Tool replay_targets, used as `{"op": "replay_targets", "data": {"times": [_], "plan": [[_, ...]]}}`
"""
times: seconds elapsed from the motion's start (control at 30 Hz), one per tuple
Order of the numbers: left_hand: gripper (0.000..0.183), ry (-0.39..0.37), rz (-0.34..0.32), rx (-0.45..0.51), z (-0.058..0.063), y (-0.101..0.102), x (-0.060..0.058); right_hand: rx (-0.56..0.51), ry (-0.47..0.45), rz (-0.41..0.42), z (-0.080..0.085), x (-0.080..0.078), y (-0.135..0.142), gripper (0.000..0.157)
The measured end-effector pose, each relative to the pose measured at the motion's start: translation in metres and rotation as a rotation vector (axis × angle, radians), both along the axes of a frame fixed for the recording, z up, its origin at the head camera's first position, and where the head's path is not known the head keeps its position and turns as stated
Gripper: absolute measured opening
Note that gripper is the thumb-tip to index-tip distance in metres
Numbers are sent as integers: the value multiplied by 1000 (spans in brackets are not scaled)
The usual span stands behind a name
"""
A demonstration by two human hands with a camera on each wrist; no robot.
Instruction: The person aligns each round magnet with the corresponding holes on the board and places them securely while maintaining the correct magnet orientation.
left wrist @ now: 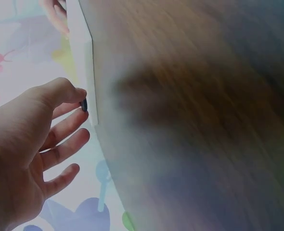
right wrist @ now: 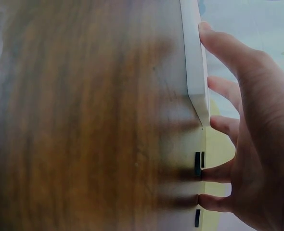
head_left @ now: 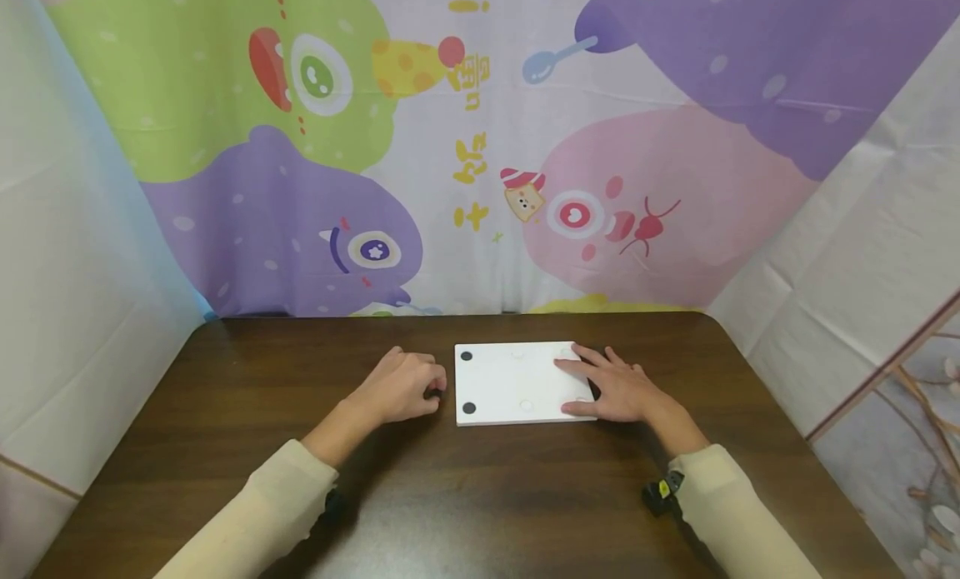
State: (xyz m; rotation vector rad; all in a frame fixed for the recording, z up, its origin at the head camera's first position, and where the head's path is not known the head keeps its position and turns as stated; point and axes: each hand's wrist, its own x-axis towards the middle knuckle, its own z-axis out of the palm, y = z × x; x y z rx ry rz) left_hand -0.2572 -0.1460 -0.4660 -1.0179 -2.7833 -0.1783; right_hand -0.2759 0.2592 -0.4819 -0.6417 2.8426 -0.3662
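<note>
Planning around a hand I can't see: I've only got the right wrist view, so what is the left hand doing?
Observer: The left hand pinches a small dark piece.
Operator: Is that hand touching the white slab?
Observer: No contact shows; in the head view a narrow gap lies between them.
Operator: And are there any dark marks on its upper face?
Observer: Yes, two dark round spots, both at the end nearest the left hand.

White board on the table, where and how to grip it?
Probably grip the white board by its short edges, right hand from the right, left hand, once free of its dark piece, from the left: it lies flat, straight ends facing them.
</note>
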Motion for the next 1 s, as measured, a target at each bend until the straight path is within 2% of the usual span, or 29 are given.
{"op": "replay_targets", "data": {"times": [0.17,0.7,1.0], "plan": [[10,21,-10,-8,3,8,1,5,5,3,0,0,-1,89],[12,-15,-39,2,1,32,-2,-1,-3,-5,-1,-1,0,88],[10,-28,-42,-31,6,46,-3,-4,3,-4,-3,-1,1,88]]}}
